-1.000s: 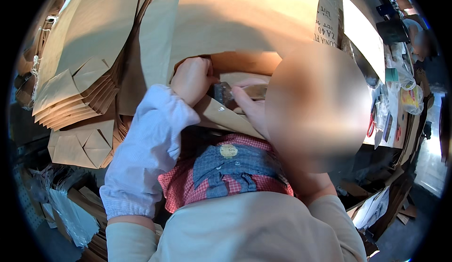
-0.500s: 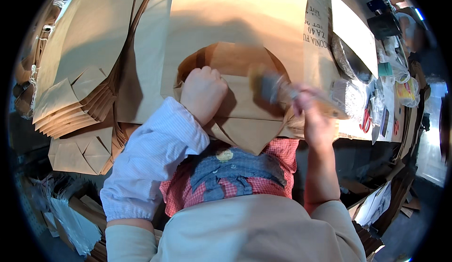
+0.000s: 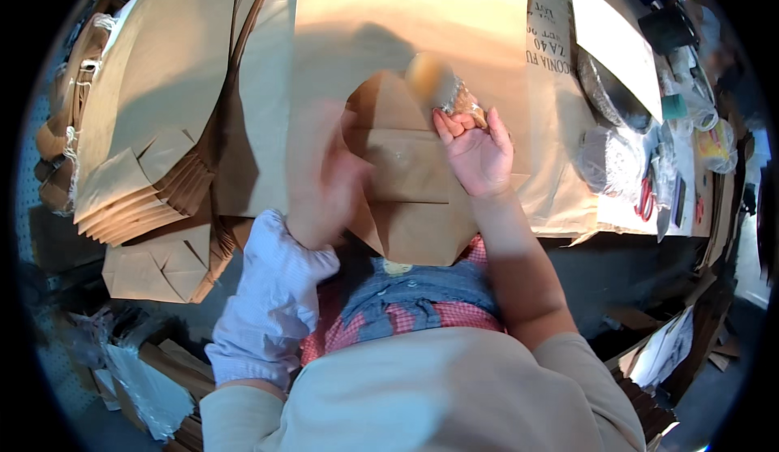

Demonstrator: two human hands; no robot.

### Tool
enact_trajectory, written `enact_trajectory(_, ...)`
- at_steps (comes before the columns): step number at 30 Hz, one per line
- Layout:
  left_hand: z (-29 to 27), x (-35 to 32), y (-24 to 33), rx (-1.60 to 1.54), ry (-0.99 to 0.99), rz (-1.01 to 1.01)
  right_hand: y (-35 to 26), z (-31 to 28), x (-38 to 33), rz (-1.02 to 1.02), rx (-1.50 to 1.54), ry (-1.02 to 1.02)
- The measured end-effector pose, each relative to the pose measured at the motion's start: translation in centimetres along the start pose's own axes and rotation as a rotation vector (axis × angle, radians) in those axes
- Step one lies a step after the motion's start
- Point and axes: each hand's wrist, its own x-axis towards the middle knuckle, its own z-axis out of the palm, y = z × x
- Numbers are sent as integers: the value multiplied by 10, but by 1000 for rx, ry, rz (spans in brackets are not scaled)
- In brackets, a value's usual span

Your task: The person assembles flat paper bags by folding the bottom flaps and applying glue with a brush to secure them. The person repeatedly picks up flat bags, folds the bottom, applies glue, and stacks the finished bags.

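Note:
A brown paper bag (image 3: pixel 412 200) lies in front of me, its near end folded open and hanging over the table's front edge toward my apron. At the left side of that opened end is my left hand (image 3: pixel 329 184), smeared by motion, so its fingers cannot be read. My right hand (image 3: pixel 480 156) is palm up over the bag's right side, its fingers curled round the handle of a brush (image 3: pixel 445 91). The brush's pale bristles, blurred, point up and left above the paper.
Stacked folded paper bags (image 3: pixel 150 196) stand at the left, jutting past the table edge. On the right lie a white sheet (image 3: pixel 613 50), a plastic-wrapped bundle (image 3: pixel 608 160), red-handled scissors (image 3: pixel 644 200) and a teal roll (image 3: pixel 673 106). Beneath are boxes (image 3: pixel 166 363).
My right hand has moved left and away from me with the brush, turning palm up. The left hand has come off its fist on the bag's fold. The opened end's flaps have shifted.

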Motion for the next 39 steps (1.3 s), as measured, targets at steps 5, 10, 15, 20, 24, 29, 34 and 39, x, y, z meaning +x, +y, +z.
enact_trajectory(5,10,-41,-50,677,-334,-245,1,2,3,58,-19,-55)
enact_trajectory(10,11,-39,-45,487,-527,-50,-2,-5,-3,106,-97,-14)
enact_trajectory(15,3,-33,-47,644,-526,29,-3,8,13,191,-398,57)
enact_trajectory(20,21,5,-70,678,-498,21,-19,10,63,196,-483,23)
enact_trajectory(24,26,10,-77,619,-455,61,-36,-6,-32,405,-563,-18)
enact_trajectory(29,20,1,-74,651,-430,46,-89,76,-79,-168,-1762,-427)
enact_trajectory(34,25,4,-74,660,-438,59,-74,80,-98,-111,-2110,-776)
enact_trajectory(39,25,5,-76,707,-431,91,-54,76,-118,-89,-1993,-834)
